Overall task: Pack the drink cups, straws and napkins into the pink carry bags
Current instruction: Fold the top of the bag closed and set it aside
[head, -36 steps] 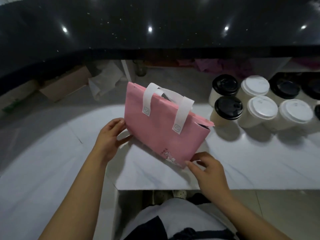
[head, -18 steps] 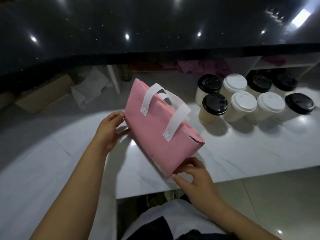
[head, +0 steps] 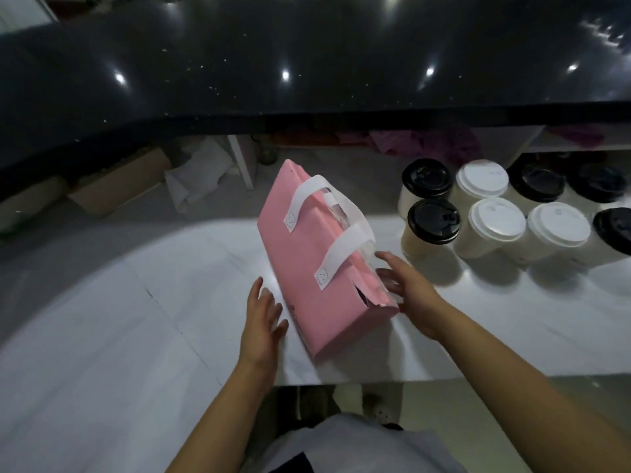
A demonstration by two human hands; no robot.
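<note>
From the head view, a pink bag [head: 317, 268] stands on the white worktop [head: 136, 302], a little right of the middle, tilted so its top leans toward the far left and its near end points at the person. Its two white handles [head: 341, 240] arch over the mouth, and something clear shows between them, too blurred to name. The left hand [head: 261, 322] is on the bag's near left side with straight, slightly spread fingers [head: 256, 291], holding nothing; whether the thumb touches the bag's lower edge cannot be told. The right hand [head: 409, 288] is at the bag's right end, fingers [head: 387, 257] wide and loose, also holding nothing, its fingertips just beside the torn corner of the bag. To the right of the bag, near but apart from it, a cluster of paper cups [head: 496, 220] stands in two rows, some with black lids [head: 433, 221] and some with white lids [head: 483, 179]. A dark glossy counter [head: 307, 63] runs across the far side, and under it on the left sits a cardboard box [head: 116, 189]
</note>
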